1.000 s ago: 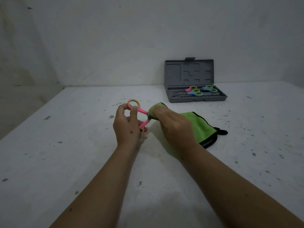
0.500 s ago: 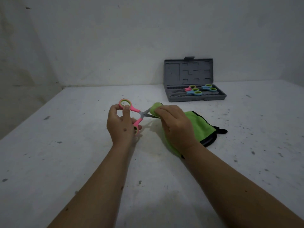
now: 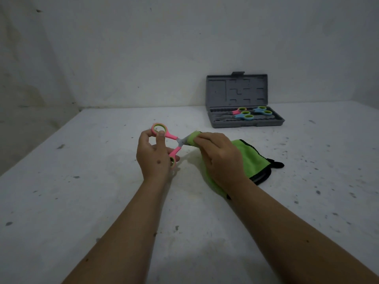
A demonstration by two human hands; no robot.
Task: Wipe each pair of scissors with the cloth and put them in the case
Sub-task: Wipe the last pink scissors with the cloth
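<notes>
Pink-handled scissors with green-lined loops (image 3: 170, 140) are held above the speckled white table (image 3: 82, 181), handles gripped by the left hand (image 3: 152, 156). Right hand (image 3: 219, 158) pinches green microfibre cloth (image 3: 246, 156) around their blades. Behind, an open grey plastic case (image 3: 246, 103) holds other scissors (image 3: 248, 114).

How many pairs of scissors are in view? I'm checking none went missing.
4: pink scissors held in the left hand; three in the open case: one pink, two blue. None seem hidden.

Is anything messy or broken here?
Nothing looks broken. The left hand holds the pink scissors while the right hand wipes them with the green cloth. The table has dark specks all over, and the case sits open.
</notes>
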